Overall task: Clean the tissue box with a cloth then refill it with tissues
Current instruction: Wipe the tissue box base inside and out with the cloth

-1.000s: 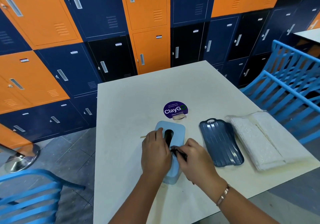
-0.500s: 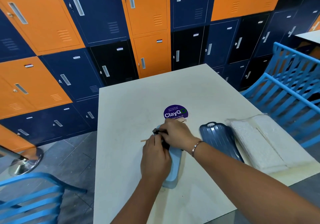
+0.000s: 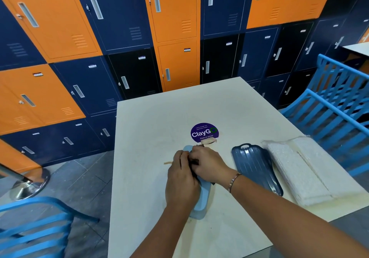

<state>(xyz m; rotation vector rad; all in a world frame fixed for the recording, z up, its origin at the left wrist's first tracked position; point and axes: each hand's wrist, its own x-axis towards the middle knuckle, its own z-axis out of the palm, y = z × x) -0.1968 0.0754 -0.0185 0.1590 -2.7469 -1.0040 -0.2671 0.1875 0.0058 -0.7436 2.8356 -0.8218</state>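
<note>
While lockers (image 3: 175, 18) loom, table (image 3: 159, 118) bears tissues (image 3: 295, 169).

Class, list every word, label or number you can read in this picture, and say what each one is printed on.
"ClayGO": large letters on the round purple sticker on the table.
"Let's keep our pantries clean": small line at the sticker's top, barely legible.
"Clean as you go": small line at the sticker's bottom.
Small labels on the locker doors: too small and blurred to read.

A staff locker room or pantry: orange and navy lockers (image 3: 171, 28) at twelve o'clock, a "ClayGo" pantry sticker (image 3: 204, 133) on the desk (image 3: 159, 118).
</note>
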